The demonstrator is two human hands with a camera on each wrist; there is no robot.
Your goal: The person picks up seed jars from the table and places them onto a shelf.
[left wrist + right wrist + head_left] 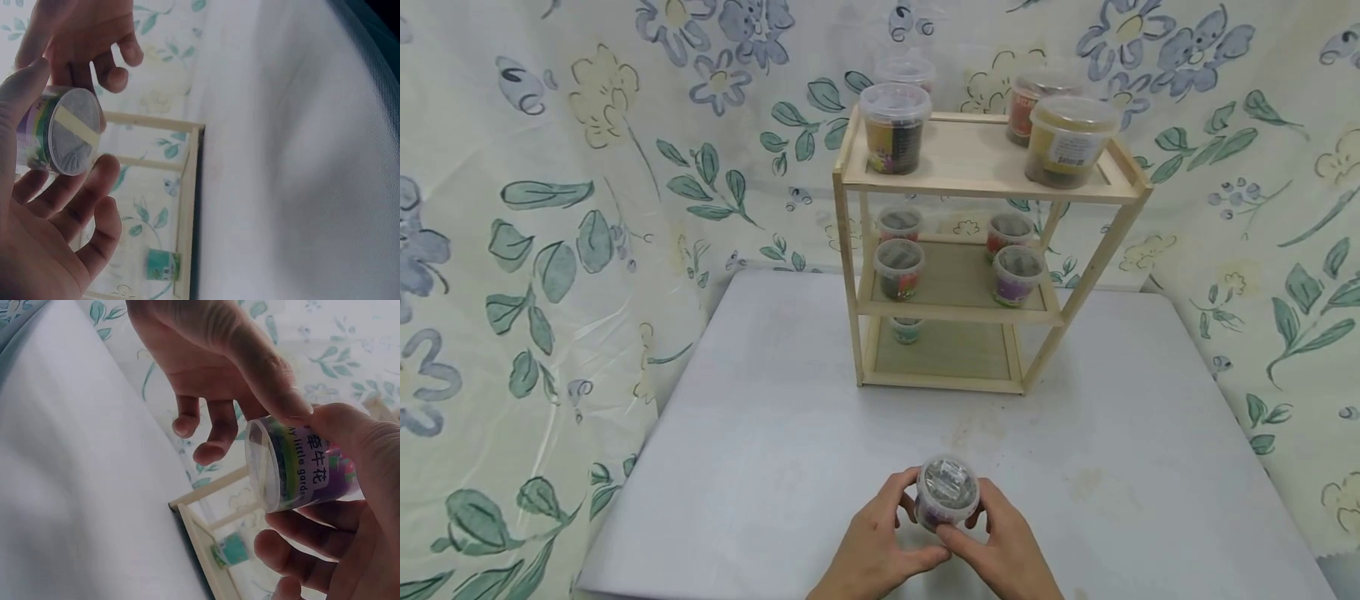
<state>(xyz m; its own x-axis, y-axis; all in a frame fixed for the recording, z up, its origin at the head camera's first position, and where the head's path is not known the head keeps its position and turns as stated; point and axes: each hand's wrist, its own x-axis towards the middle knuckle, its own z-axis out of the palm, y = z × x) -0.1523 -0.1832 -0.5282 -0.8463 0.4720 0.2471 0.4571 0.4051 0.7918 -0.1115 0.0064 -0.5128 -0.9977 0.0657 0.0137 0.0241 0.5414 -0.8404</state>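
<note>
Both hands hold one small clear plastic tub (pixel 947 493) above the near part of the table. Its purple label (pixel 315 465) reads "My little garden", and a pale strip shows on the end (pixel 74 130) facing the left wrist camera. On the left side, my left hand (pixel 880 537) grips the tub between thumb and fingers. From the right, my right hand (pixel 1003 542) grips it too, its thumb pressed on the near side. Dark contents show through the clear wall.
A three-tier wooden shelf (pixel 951 313) stands at the back of the white table (pixel 760 467). Several lidded tubs, including a yellow-labelled tub (pixel 1069 143), are on its top tier. Several smaller cups sit mid-tier; one green cup (pixel 906 330) is below. Floral cloth (pixel 587 250) hangs behind.
</note>
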